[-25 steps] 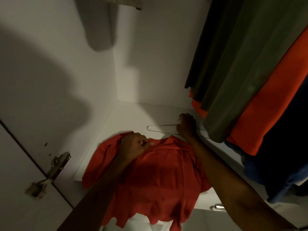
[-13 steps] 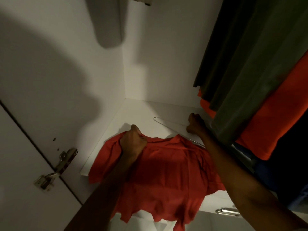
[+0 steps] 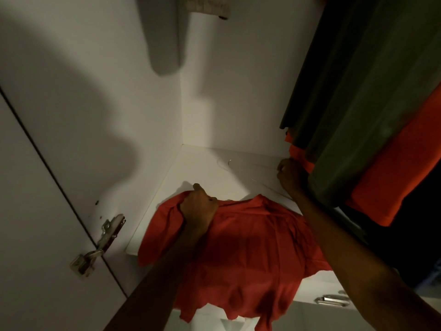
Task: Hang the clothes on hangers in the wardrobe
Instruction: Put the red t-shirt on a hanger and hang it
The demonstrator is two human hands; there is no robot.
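The red shirt (image 3: 241,254) lies spread on the white shelf (image 3: 202,168), its lower part draping over the shelf's front edge. The left hand (image 3: 199,207) grips a bunch of the shirt's cloth at its far left corner, fingers curled round it. The right hand (image 3: 290,175) is beyond the shirt at the shelf's right end, fingers curled on a thin wire hanger (image 3: 253,172), faint and blurred on the shelf. An olive garment (image 3: 358,103) and an orange one (image 3: 401,168) hang above the shelf's right side.
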